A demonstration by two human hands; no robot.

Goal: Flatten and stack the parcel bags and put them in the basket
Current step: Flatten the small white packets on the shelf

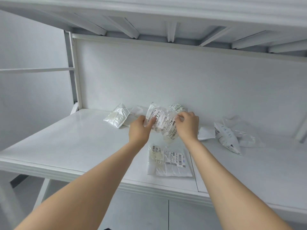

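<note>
— Between the two hands, what is the person holding up?

— The crumpled bag [163, 124], the one with printed labels. The left hand [139, 129] is pinching its left edge, thumb and forefinger closing on the plastic. The right hand [188, 126] is pinching the upper right edge, fingers curling over it. The bag is hanging low over the desk [74, 143], and I cannot tell whether its lower end is brushing the top.

— Which way is it running?

— Its long side is stretching across from one hand to the other, dipping a little below the right hand and puckering in the middle.

— And where is it heading, in your judgement?

— Down and toward the person. The flat bag [167, 161] is lying just nearer than both hands, between the two forearms and a little closer to the right wrist. It is looking like the start of the stack. So the held bag is probably needing a pull outward to smooth it, then a short drop straight onto that one. Neither hand is having to reach sideways.

— What else is waiting?

— A silver bag [117, 117] is sitting just left of the left hand, and more loose bags [227, 138] are lying well to the right of the right hand.

— The basket?

— It is not showing anywhere here.
</note>
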